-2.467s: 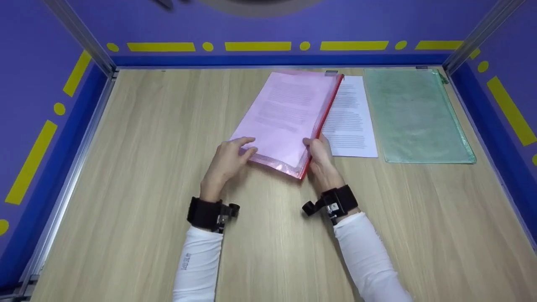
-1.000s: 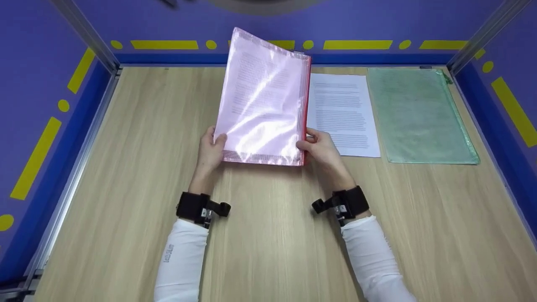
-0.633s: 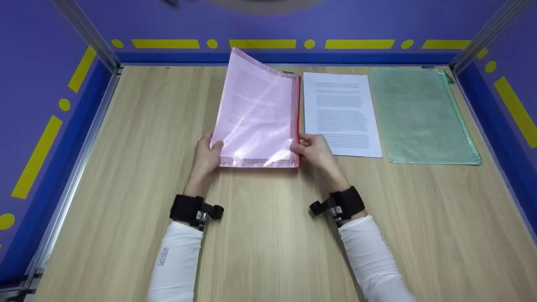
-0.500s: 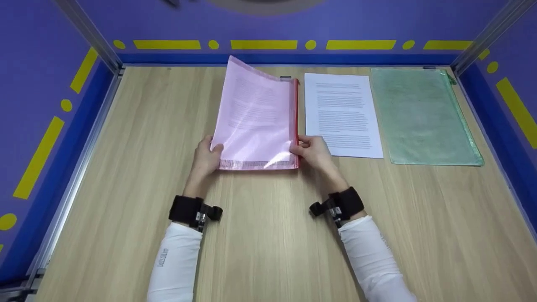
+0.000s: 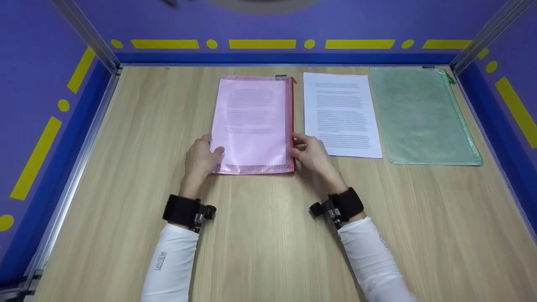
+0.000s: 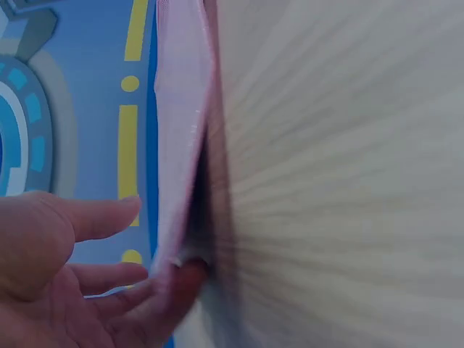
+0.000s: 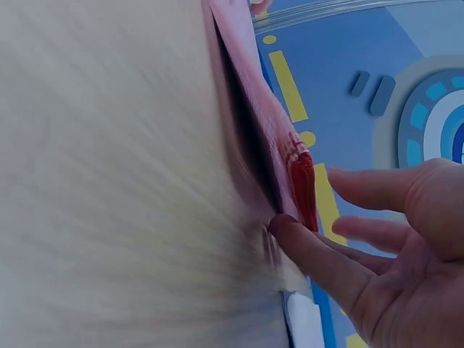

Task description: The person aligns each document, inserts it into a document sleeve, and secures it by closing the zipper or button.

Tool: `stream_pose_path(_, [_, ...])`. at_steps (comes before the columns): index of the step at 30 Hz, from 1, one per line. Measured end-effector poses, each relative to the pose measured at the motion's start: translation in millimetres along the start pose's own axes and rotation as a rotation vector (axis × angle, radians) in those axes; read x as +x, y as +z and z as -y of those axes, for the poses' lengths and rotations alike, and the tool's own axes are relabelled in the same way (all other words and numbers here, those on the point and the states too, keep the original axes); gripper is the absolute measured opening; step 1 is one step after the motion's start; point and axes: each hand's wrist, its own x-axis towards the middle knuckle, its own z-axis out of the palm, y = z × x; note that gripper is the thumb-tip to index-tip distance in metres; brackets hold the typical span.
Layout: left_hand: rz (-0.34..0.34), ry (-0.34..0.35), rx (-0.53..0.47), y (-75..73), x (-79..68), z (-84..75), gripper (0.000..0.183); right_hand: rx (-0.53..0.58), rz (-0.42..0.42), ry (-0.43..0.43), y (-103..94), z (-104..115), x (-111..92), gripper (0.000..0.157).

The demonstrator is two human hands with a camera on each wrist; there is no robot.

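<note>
A pink translucent zipper folder [image 5: 251, 126] with a printed sheet inside lies on the table, its red zipper edge [image 5: 292, 117] on the right. At its lower left corner is my left hand [image 5: 199, 158]; in the left wrist view the thumb [image 6: 109, 217] is apart from the folder and the other fingers reach under its raised edge. My right hand [image 5: 312, 155] is at the lower right edge. The right wrist view shows fingers touching the folder's underside near the red zipper end [image 7: 304, 190], with the thumb [image 7: 370, 188] spread away from it.
Right of the folder lies a white printed sheet [image 5: 340, 115], partly beside my right fingers. Farther right is a green translucent zipper folder [image 5: 423, 117]. Purple-blue walls [image 5: 268, 31] with yellow marks border the wooden table [image 5: 260, 239] at the back and sides.
The pink folder was lifted and tilted in both hands, moved left off the white sheet and came down on the table. My thumbs have since parted from it.
</note>
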Motion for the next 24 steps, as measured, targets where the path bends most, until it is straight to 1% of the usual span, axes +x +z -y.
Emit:
stream_pose_path(3, [0.002,0.036,0.100,-0.2,-6.4,-11.9,0.062,-0.127,0.019,-0.069,0.4,2.5,-3.4,0.056])
stream_pose_path(6, [0.027,0.102,0.164,6.0,-14.2,-28.3,0.058,-0.236,0.030,-0.123,0.7,4.8,-7.3,0.051])
stream_pose_path(9, [0.079,0.178,0.208,17.2,-21.2,-45.5,0.057,-0.304,0.047,-0.145,1.8,7.4,-9.6,0.046])
stream_pose_path(13, [0.134,0.264,0.283,37.1,-24.0,-62.9,0.056,-0.399,0.091,-0.171,1.5,8.8,-12.8,0.044])
stream_pose_path(16, [0.143,0.309,0.342,49.4,-23.6,-69.1,0.054,-0.483,0.133,-0.217,1.2,8.8,-14.9,0.043])
stream_pose_path(18, [0.152,0.325,0.363,55.9,-23.0,-71.5,0.052,-0.527,0.154,-0.247,0.9,8.5,-16.1,0.040])
stream_pose_path(22, [0.165,0.334,0.386,66.0,-22.3,-71.0,0.052,-0.582,0.164,-0.285,3.3,8.3,-17.7,0.026])
stream_pose_path(24, [0.155,0.341,0.401,69.4,-22.2,-70.0,0.054,-0.605,0.154,-0.300,5.2,8.2,-17.8,0.017])
